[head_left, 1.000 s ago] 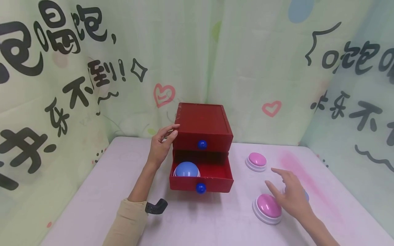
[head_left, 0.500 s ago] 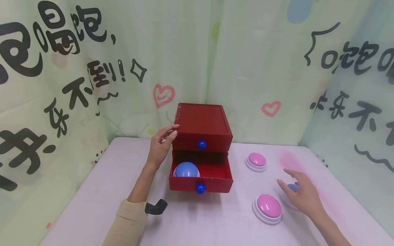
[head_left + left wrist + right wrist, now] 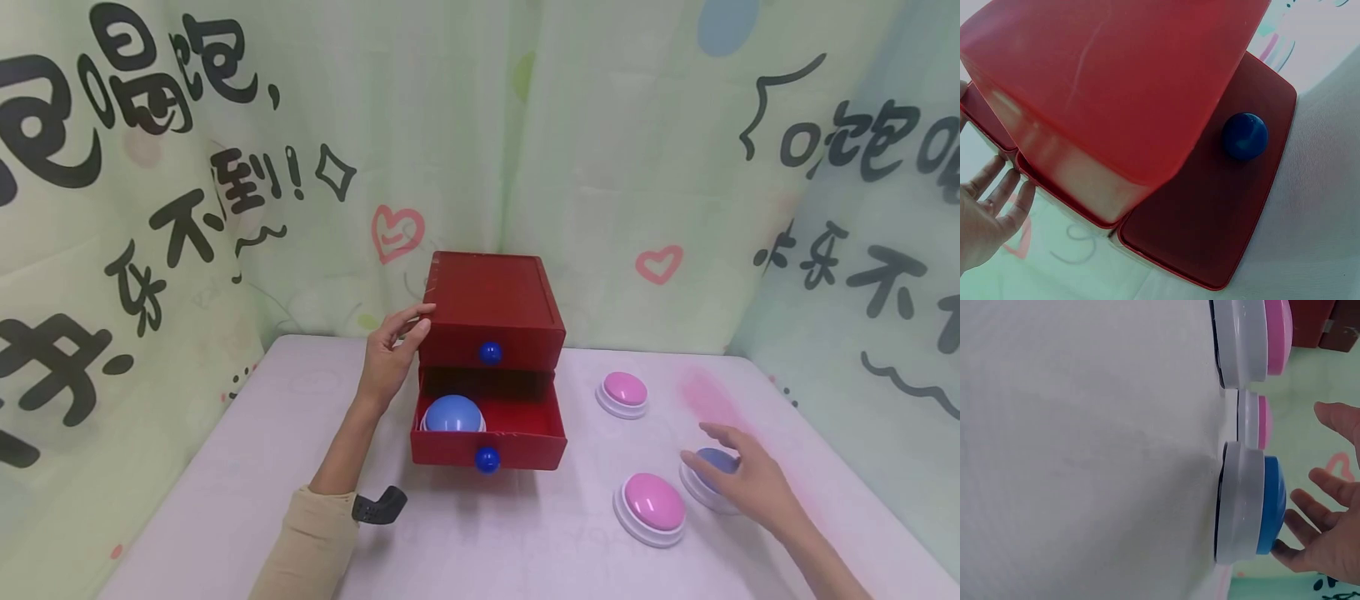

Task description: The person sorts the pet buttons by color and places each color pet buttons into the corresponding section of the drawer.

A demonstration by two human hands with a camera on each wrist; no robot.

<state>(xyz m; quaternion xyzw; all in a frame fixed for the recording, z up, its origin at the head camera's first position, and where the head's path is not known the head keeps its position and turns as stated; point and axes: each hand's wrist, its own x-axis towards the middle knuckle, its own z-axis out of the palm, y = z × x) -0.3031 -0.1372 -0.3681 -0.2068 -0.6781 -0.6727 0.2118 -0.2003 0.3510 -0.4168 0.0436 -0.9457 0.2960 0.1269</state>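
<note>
My left hand (image 3: 384, 371) rests its fingertips against the left side of a red two-drawer cabinet (image 3: 487, 292). In the left wrist view that hand's fingers (image 3: 1005, 187) reach along the cabinet's side. The lower drawer (image 3: 525, 452) is pulled out, with a blue dome push button (image 3: 453, 414) sitting at its left. Over at the right, my right hand (image 3: 757, 487) hovers with spread thumb and fingers above another blue push button (image 3: 717, 459) on a white base. In the right wrist view the little finger lies right at the edge of that button's blue dome (image 3: 1275, 503).
A large pink push button (image 3: 654, 502) stands left of my right hand, and a smaller pink one (image 3: 626, 389) farther back. Both drawers have blue knobs (image 3: 491, 353). Printed curtains (image 3: 600, 167) close off the back and sides of the white table (image 3: 225, 500).
My right hand has moved right and slightly down, from beside the large pink button to over the blue one. My left hand, the cabinet and the buttons have stayed put.
</note>
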